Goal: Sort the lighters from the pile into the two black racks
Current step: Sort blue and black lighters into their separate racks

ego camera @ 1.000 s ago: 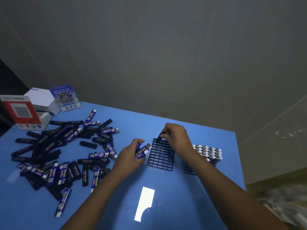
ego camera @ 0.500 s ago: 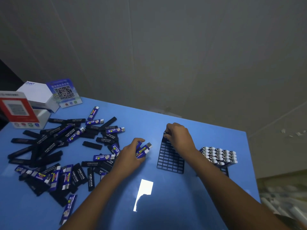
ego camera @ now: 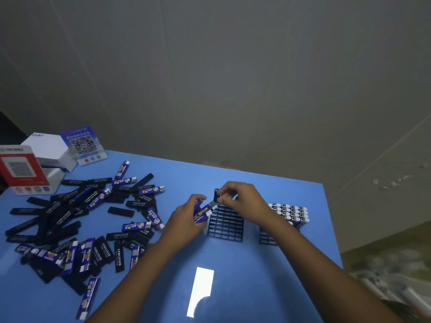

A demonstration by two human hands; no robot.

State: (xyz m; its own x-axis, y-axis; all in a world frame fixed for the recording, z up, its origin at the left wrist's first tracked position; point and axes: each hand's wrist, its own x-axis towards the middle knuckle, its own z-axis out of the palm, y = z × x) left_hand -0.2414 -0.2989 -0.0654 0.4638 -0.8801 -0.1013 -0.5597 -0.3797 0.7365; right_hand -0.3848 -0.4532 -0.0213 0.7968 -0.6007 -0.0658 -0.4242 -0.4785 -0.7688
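On the bright blue tabletop [ego camera: 233, 276] a loose pile of slim black and blue-labelled plastic lighters [ego camera: 77, 220] lay spread across the left side, some crossed over one another, a few strays lying apart toward the middle. Behind the pile stood a white cardboard box [ego camera: 50, 148], a red-and-white card with a QR code [ego camera: 19, 167] and a blue QR-code sign [ego camera: 82, 145] propped against the box.

Near the middle of the table sat an empty black plastic grid rack [ego camera: 225, 223], its cells open. Just to its right stood a second black grid rack [ego camera: 268, 237], its far part filled with upright lighters whose silver-and-white tops [ego camera: 290, 214] showed in rows.

The person's left hand [ego camera: 186, 221] was curled around a small bundle of blue-labelled lighters [ego camera: 204, 212], their metal ends pointing toward the empty rack and nearly touching its far left corner. The right hand [ego camera: 242, 201] hovered over the far edge of the same rack, thumb and fingertips pinched on a single dark lighter [ego camera: 217, 197] held roughly upright above the rack's far left cells; whether its lower end had entered a cell I could not tell. A white rectangle of reflected light [ego camera: 201, 290] lay on the table between the forearms.
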